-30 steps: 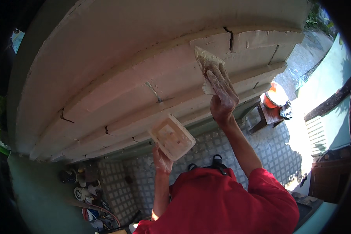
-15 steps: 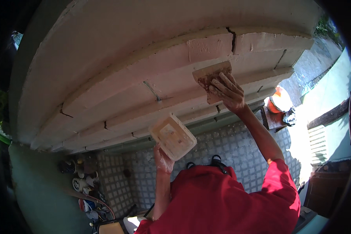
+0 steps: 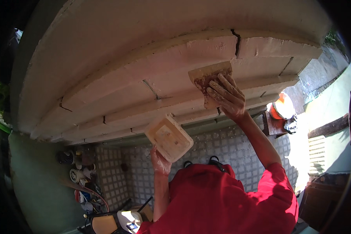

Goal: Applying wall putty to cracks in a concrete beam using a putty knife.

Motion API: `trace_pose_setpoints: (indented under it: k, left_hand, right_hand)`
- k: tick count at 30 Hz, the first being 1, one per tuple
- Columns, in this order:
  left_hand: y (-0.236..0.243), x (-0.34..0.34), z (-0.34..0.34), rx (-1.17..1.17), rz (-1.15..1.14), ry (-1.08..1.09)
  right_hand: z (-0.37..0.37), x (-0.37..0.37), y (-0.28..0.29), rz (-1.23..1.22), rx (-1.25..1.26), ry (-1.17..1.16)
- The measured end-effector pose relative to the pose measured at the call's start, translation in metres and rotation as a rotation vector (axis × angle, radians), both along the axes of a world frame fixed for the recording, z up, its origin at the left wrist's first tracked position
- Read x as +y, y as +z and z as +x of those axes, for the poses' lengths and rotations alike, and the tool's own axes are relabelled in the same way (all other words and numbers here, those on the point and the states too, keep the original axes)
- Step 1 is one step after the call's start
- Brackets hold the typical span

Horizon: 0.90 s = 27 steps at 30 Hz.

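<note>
My right hand [image 3: 230,97], smeared with plaster, presses its spread fingers on a wide, flat scraper [image 3: 206,73] with a stained blade. The blade lies against the stepped, pale moulding [image 3: 156,58], just below its upper ledge. Up and to the right of the blade, a dark crack [image 3: 237,43] cuts through that ledge. Lower and to the left, my left hand [image 3: 160,160] grips a whitish rectangular plastic tub [image 3: 174,136] by its near side. The tub is tilted, and some residue shows inside it.
An orange bucket [image 3: 276,111] stands on a small wooden stand [image 3: 272,124] at the right. Assorted pots and tools [image 3: 78,175] sit along the green wall [image 3: 39,179] at the left. Chairs [image 3: 104,224] stand at the lower left on the patterned tile floor [image 3: 140,183].
The scraper has slid a little left and downward relative to the crack. My left hand and the tub have shifted slightly left. The whole view has moved a bit.
</note>
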<state>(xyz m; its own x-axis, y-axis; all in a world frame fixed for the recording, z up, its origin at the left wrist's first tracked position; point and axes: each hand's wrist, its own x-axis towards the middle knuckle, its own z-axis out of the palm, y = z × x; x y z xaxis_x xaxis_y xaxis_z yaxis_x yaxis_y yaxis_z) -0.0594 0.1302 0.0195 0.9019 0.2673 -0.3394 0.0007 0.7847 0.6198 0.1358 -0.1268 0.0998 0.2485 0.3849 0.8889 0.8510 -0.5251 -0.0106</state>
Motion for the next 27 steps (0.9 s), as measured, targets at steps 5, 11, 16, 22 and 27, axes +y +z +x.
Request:
trace_pose_setpoints:
  k: [5, 11, 16, 22, 27]
  left_hand:
    - [0.004, 0.0, -0.001, 0.02, -0.035, 0.001]
    - [0.002, -0.007, 0.008, 0.012, -0.035, 0.001]
    - [-0.003, 0.0, -0.002, 0.011, -0.056, -0.006]
    - [-0.001, 0.005, 0.001, -0.045, -0.039, -0.035]
    - [0.001, 0.008, 0.0, -0.048, -0.063, -0.033]
  right_hand:
    - [0.003, 0.01, 0.071, 0.036, -0.11, -0.13]
    - [0.023, 0.006, 0.016, -0.051, -0.002, -0.083]
    - [-0.018, -0.011, 0.017, -0.027, 0.048, 0.009]
    - [-0.028, 0.022, 0.048, 0.664, 0.221, -0.189]
    - [-0.018, 0.068, 0.035, 0.699, 0.248, -0.295]
